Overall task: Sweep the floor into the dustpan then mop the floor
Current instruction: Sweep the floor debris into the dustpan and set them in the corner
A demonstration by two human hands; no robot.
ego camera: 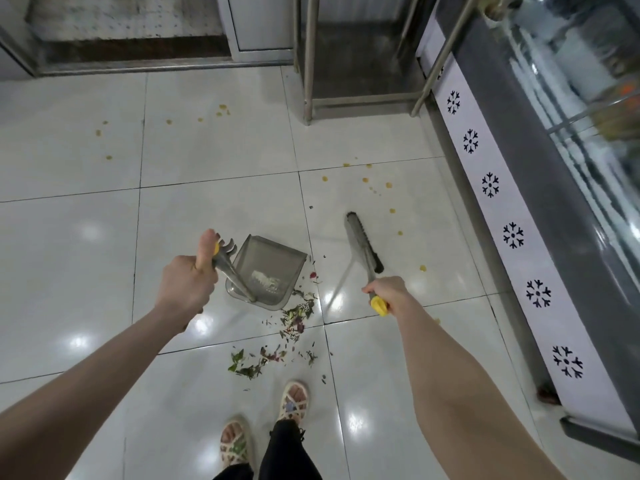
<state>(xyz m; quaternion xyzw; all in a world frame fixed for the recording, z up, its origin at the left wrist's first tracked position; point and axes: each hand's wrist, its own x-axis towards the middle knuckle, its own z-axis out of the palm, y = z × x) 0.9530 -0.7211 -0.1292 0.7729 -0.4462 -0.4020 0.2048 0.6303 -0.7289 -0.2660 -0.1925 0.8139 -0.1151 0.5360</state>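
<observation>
bright overhead light | white glare spots on glossy floor tiles (86, 233) | broom (363, 245) motion-blurred | right edge smeared, bowed by wide lens

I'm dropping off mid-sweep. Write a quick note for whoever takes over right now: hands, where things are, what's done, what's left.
Left hand grips the handle of the dustpan, which stands on the floor with a little pale debris inside.
Right hand grips the broom; its head is to the dustpan's right, apart from it.
Most leaf litter lies outside the dustpan, on its near right side and toward the feet.
Yellow spots dot the floor farther out.
Left: sweep the litter in, then mopping, not yet begun.
</observation>
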